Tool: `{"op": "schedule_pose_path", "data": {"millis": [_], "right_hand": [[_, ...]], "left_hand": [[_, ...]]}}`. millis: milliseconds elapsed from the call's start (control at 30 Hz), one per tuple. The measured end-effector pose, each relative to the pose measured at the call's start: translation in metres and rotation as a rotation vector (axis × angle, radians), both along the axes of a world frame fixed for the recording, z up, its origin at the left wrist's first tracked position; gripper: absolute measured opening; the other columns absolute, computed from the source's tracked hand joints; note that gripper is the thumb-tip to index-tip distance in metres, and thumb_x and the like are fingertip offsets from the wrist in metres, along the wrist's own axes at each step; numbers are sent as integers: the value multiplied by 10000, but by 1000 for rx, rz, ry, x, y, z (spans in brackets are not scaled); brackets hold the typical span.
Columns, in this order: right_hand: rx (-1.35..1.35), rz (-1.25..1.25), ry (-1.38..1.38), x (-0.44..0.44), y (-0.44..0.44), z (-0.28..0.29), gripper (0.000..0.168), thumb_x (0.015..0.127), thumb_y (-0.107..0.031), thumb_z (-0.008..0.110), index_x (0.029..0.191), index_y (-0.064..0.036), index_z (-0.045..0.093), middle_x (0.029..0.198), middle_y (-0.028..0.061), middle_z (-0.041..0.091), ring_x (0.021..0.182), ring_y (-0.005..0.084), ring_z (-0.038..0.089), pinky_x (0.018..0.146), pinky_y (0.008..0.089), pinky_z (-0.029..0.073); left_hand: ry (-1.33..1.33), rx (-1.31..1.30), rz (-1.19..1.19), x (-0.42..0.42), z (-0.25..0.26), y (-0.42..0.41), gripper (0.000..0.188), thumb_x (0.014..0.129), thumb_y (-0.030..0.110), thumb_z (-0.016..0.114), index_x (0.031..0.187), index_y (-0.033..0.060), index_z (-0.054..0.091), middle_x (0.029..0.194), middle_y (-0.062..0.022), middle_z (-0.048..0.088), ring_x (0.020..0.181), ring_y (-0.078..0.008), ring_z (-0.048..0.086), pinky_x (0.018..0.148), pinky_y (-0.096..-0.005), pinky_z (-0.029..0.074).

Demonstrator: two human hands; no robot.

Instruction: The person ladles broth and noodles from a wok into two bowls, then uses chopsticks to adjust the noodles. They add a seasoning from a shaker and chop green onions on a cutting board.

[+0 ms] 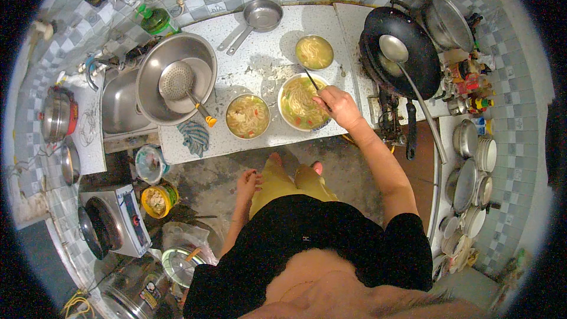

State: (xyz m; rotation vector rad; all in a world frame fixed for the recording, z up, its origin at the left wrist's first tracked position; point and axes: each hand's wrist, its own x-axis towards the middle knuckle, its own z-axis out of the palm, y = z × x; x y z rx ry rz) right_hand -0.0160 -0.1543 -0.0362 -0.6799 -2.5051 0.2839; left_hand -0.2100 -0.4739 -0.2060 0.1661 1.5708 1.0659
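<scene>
My right hand (339,106) is closed around a thin dark utensil (312,80), held over a patterned bowl of noodle soup (297,103) near the counter's front edge. Which end of the utensil shows, I cannot tell. Behind that bowl stands a smaller metal bowl of noodles in broth (314,52). To the left is another metal bowl (247,116) with noodles and red pieces. My left hand (249,182) hangs beside my left thigh, below the counter, its fingers slightly curled with nothing visible in them.
A large steel basin (203,57) with a perforated skimmer (176,80) overlaps the sink (124,104). A striped cloth (194,137) and a small saucepan (262,15) lie on the counter. At right, a steel ladle (393,48) rests in a black wok (418,71), whose handle juts forward.
</scene>
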Motion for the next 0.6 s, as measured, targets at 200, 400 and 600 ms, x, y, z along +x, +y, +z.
{"op": "schedule_pose_path", "data": {"millis": [200,400,600], "right_hand": [[-1,1,-26,4,-3,0,204,804,-211,658,770,-51,537,717,113,539,656,298,577,560,394,471],[-11,20,142,-8,-14,-3,166,783,-136,676,872,-32,582,762,118,563,684,298,583,592,380,476],[-217,-94,189,-13,-26,-25,144,797,-53,632,927,-16,581,819,140,580,748,326,585,647,389,480]], "left_hand": [[-21,-7,42,2,4,1,268,929,190,475,1144,37,518,984,-80,633,737,-145,615,576,-265,491],[6,1,40,2,3,-2,277,929,195,478,1152,35,518,980,-86,636,737,-147,616,573,-269,493],[7,25,56,-1,0,-1,292,921,205,494,1154,31,519,972,-85,633,749,-153,616,581,-280,495]]}}
